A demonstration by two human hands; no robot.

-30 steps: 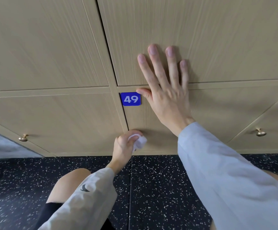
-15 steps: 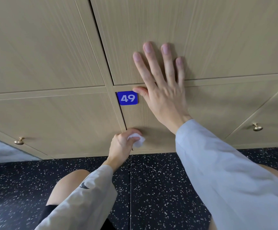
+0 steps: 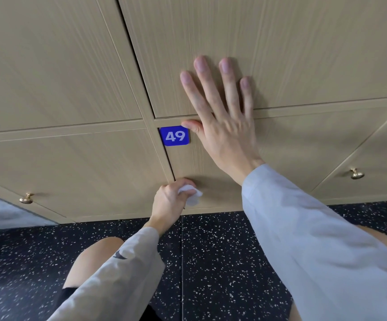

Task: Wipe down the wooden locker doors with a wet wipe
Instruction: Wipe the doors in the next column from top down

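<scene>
While the right hand [image 3: 220,126] is pressed flat, fingers spread, across two locker doors [image 3: 280,54], a crumpled wet wipe [image 3: 191,195] is gripped by the left hand [image 3: 168,201] below it, against door 49's lower edge.

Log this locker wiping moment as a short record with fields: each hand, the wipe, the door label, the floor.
left hand: left hand grips the crumpled white wet wipe against the lower part of door 49
right hand: right hand flat, fingers spread across the wooden locker doors
label: blue square number plate reading 49
floor: black speckled floor
</scene>
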